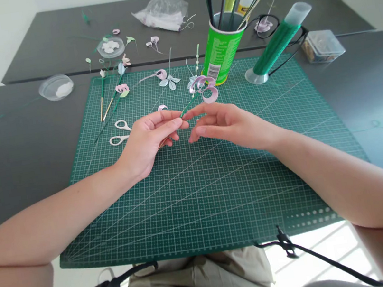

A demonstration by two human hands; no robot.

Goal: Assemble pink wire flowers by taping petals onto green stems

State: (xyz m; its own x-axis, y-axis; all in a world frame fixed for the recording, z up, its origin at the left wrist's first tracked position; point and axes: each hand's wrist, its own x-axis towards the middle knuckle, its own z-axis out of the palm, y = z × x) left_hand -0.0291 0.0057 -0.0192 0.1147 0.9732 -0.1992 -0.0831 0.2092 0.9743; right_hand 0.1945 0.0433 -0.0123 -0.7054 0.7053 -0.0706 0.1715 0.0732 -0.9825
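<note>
My left hand (152,137) is closed, pinching the green-wrapped stem (188,108) of a craft flower between thumb and fingers. Lilac loop-shaped petals (210,93) top that stem, tilted up and to the right. My right hand (232,125) has its fingers loosely bent and apart. Its index fingertip reaches the stem beside my left fingertips; whether it touches I cannot tell. A thin brown stick end shows beneath my left hand. White-handled scissors (122,125) lie left of it, their blades hidden. Behind the hands is a pale blue petal flower (170,82) on the green cutting mat (193,201).
A green can (223,52) with sticks stands behind my right hand. To its right are a green-wrapped tube (275,44), black glasses (267,26) and a clear box (323,45). Finished-looking flower stems (113,100), shallow dishes (56,88) and a plastic bag (163,14) lie behind.
</note>
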